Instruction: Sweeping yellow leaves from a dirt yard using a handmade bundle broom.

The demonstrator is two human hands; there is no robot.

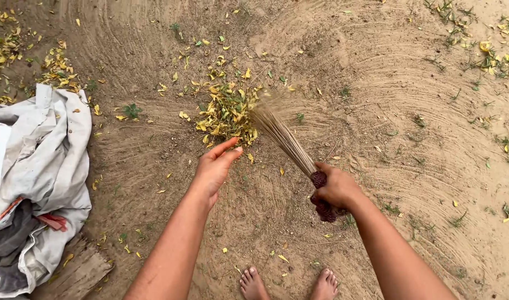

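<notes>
My right hand (337, 189) grips the dark red bound handle of a stick broom (287, 141), whose thin bristles point up-left into a pile of yellow and green fallen leaves (227, 114) on the sandy ground. My left hand (214, 165) is held flat with fingers together, reaching toward the near edge of the pile, just short of it. It holds nothing. My bare feet (287, 284) stand at the bottom of the view.
A crumpled white sack (40, 166) lies at the left, with a wooden plank (76, 275) beside it. Scattered leaves lie at the top left (21, 55) and top right (496, 58). Curved sweep marks cover the dirt (421, 139).
</notes>
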